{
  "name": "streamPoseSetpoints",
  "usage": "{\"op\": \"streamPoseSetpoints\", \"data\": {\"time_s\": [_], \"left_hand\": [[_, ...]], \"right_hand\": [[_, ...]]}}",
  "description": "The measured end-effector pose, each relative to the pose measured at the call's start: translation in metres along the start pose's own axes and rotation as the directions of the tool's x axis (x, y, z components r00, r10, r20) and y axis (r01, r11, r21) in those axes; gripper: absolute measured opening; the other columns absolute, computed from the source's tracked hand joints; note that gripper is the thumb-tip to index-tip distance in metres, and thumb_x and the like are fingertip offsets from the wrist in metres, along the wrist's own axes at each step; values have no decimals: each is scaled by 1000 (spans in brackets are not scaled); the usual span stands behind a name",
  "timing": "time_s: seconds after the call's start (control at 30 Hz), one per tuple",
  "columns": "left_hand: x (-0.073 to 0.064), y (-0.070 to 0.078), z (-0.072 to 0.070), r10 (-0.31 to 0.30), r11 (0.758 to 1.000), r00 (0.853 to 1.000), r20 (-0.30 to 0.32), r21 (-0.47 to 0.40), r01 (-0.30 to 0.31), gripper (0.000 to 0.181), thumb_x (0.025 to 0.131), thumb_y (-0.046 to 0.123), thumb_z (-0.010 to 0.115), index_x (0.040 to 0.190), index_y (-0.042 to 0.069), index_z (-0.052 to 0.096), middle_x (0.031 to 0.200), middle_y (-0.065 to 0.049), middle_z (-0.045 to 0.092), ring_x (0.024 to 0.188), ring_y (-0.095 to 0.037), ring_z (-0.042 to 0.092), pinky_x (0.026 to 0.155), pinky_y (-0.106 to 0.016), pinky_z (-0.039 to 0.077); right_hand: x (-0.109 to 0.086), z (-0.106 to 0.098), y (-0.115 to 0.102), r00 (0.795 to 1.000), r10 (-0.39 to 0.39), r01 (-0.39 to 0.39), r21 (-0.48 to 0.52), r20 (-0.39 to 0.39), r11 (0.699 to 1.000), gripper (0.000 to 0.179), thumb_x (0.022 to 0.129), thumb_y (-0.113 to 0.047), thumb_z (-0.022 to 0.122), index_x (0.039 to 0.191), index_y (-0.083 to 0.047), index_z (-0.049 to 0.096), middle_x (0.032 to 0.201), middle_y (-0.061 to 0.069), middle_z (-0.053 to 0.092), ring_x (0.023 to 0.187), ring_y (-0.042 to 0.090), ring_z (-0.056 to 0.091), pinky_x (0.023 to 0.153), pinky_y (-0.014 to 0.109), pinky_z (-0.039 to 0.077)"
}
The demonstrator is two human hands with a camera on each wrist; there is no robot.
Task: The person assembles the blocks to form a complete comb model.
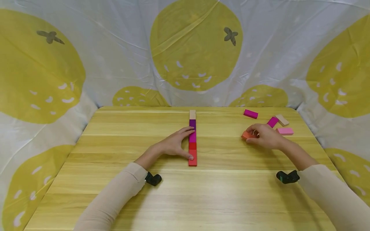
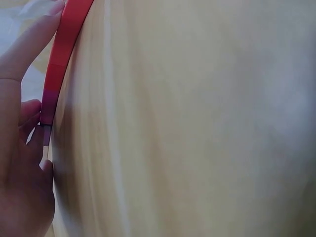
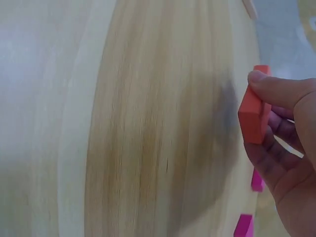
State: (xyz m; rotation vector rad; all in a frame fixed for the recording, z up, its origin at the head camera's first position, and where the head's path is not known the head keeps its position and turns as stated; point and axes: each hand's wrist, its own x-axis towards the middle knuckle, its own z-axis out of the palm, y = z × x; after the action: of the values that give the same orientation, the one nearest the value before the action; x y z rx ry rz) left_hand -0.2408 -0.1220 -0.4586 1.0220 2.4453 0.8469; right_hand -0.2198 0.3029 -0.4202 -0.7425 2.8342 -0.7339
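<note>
A straight row of wooden blocks runs away from me at mid-table: a coral-red block [image 1: 192, 162] nearest, then a shorter-looking red one [image 1: 192, 146], a magenta one [image 1: 192, 138], a purple one [image 1: 192, 123] and a pale wood one [image 1: 192, 114] farthest. My left hand [image 1: 173, 143] lies along the row's left side, thumb on the coral-red block and fingertips at the magenta and purple ones. In the left wrist view its thumb [image 2: 32, 42] is extended. Between thumb and fingers, my right hand [image 1: 267, 136] pinches an orange block [image 3: 253, 116], held above the table in the right wrist view.
Around and behind the right hand lie loose blocks: a magenta one [image 1: 250, 114] at the back, another magenta one [image 1: 272, 122], a pale wood one [image 1: 282, 120] and a pink one [image 1: 284, 131]. A fruit-print cloth [image 1: 124, 48] hangs behind the wooden table [image 1: 219, 192].
</note>
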Motion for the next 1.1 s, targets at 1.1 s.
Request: {"op": "streamPoseSetpoints", "data": {"time_s": [1.1], "left_hand": [[-1,0,1,6,1000,1000,-4,-14,-6,118,75,55,89,164,8,28,172,-4,14,156,-24,14,123,-43,19]], "right_hand": [[10,60,-100,992,-120,117,103,25,988,31,85,-23,88,108,-7,74,92,-6,67,80,13,60,69,29,53]]}}
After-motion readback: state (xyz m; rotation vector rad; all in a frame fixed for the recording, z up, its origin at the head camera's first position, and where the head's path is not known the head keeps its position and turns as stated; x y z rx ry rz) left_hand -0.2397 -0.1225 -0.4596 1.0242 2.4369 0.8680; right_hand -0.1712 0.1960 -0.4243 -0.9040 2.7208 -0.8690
